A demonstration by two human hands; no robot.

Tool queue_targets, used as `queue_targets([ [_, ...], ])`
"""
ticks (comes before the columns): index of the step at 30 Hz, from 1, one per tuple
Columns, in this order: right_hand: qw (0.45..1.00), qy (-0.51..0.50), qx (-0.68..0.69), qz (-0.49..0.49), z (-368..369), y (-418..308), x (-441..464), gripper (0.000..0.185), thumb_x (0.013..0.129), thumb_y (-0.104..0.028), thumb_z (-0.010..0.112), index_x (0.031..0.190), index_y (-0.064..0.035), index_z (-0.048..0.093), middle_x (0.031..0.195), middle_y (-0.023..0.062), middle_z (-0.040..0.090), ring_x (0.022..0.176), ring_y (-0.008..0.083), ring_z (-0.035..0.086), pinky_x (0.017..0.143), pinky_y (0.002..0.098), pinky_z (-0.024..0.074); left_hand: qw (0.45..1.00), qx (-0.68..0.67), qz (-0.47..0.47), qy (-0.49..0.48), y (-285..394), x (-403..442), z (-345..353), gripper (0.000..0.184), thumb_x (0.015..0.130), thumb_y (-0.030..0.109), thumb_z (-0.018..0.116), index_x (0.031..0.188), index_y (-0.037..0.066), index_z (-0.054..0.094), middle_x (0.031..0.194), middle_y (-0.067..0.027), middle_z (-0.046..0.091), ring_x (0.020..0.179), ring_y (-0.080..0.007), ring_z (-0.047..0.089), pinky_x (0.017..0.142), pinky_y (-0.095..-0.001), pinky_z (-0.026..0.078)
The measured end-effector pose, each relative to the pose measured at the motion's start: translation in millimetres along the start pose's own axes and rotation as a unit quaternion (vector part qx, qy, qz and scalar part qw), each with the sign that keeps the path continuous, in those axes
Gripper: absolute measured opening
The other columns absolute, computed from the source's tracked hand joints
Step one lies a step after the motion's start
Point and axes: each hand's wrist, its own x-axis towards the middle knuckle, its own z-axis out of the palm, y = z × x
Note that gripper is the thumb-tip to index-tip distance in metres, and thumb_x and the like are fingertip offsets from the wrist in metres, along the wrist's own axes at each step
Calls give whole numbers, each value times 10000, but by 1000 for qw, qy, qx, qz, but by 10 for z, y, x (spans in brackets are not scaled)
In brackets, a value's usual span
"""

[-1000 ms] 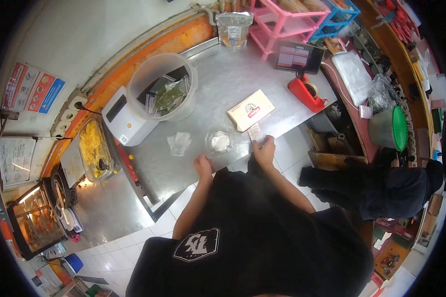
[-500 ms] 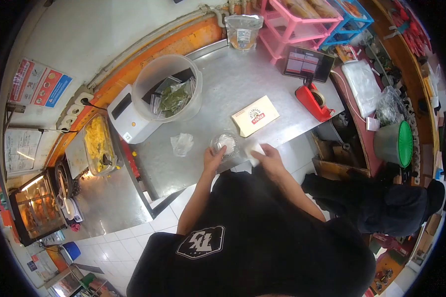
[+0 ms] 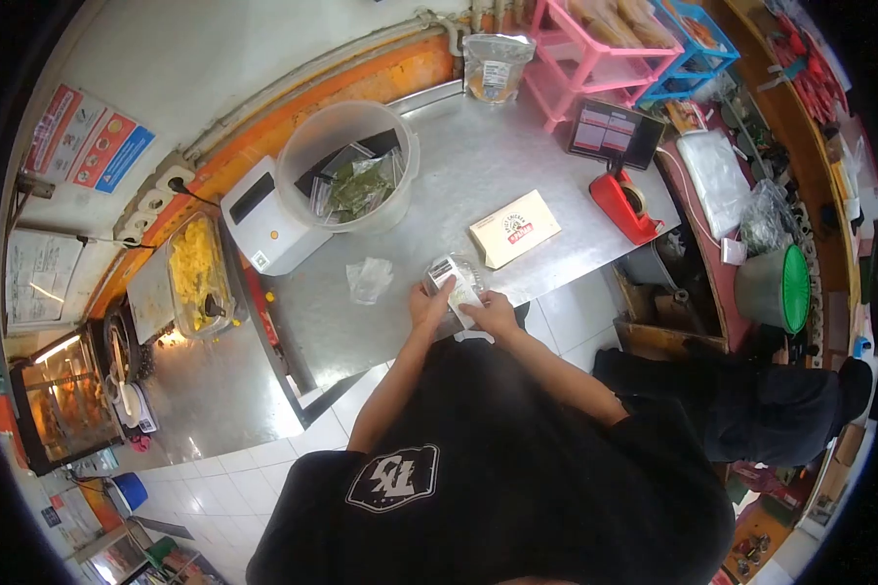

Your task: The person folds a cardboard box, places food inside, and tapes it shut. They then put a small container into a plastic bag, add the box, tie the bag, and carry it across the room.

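Both hands meet at the front edge of the steel counter (image 3: 341, 341). A small clear plastic container (image 3: 470, 268) is between them, with a white printed label strip (image 3: 456, 283) lying over it. My left hand (image 3: 431, 304) holds the container's left side, its thumb on the strip. My right hand (image 3: 492, 315) pinches the strip's lower end. Behind them to the right is a cream printed box (image 3: 517, 230). To the left lies a crumpled clear plastic piece (image 3: 369, 280).
A clear bucket of leafy packets (image 3: 349, 175) stands beside a white scale (image 3: 268, 219). A red tape dispenser (image 3: 622, 207) and a tablet (image 3: 615, 134) are at the right. A tray of yellow food (image 3: 200, 273) is at left. Another person (image 3: 761, 400) is at right.
The right hand has come from beside the box to the container, bringing the white strip over it. My left hand has moved from the counter edge onto the container.
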Motion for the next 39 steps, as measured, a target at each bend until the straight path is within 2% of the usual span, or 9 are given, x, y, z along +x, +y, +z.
queue_targets([
  [2,999,-31,-32,21,-87,-27,-82,462,802,-265,839,1060,51,623,854,129,710,766,201,705,645,315,571,1000,1,11,23,-41,20,58,679,715,412,892,1133,-64,649,1052,-174,731,948,-248,703,848,-357,544],
  [5,985,41,-160,-47,-206,-72,-223,628,776,-360,850,1147,64,573,951,173,711,901,249,712,776,353,573,999,-8,22,27,244,-166,25,683,678,385,924,1115,-65,651,1043,-172,733,930,-242,708,828,-351,551],
  [8,981,132,-84,-111,-241,-163,-134,757,762,-450,848,1207,72,526,1069,200,679,1002,261,674,848,366,545,999,-36,27,7,81,-71,34,705,672,396,928,1121,-71,650,1039,-172,733,930,-241,709,827,-353,552],
  [16,989,49,134,38,-185,-205,213,755,779,-392,867,1228,56,456,1117,157,578,953,226,619,810,345,542,999,-28,-2,-27,130,30,71,707,780,347,866,1300,-20,559,1208,-162,660,1047,-233,668,863,-343,544],
  [19,975,8,212,63,-265,-423,24,712,774,-323,885,1204,33,442,1099,143,570,949,205,615,787,333,542,989,-118,-27,-85,562,-336,-62,871,794,279,865,1407,-87,365,1299,-179,572,1165,-272,607,901,-361,539],
  [22,971,-8,238,33,-310,-446,-98,681,774,-305,887,1180,12,441,1081,132,568,932,193,613,771,333,542,967,-203,13,-150,478,-407,-84,881,846,143,809,1485,-25,226,1379,-158,483,1217,-282,561,958,-392,528],
  [28,974,-21,227,-22,-543,-730,-328,660,756,-329,900,1132,-17,456,1022,113,581,885,187,615,751,323,538,962,-188,99,-172,703,-605,-112,851,859,61,770,1523,75,238,1401,-149,482,1214,-251,571,987,-392,523],
  [31,982,-22,184,-37,-666,-734,-289,655,742,-347,908,1096,-22,464,983,108,588,866,183,612,728,313,540,964,-201,60,-163,805,-634,-19,698,927,31,641,1516,31,268,1336,-158,540,1196,-253,581,1014,-389,488],
  [39,987,-20,7,-161,-1203,-738,-248,621,732,-374,911,1002,-32,469,935,112,593,824,149,589,684,298,521,958,-208,29,-196,1154,-762,324,624,918,53,690,1454,39,369,1308,-121,583,1185,-223,598,971,-352,521],
])
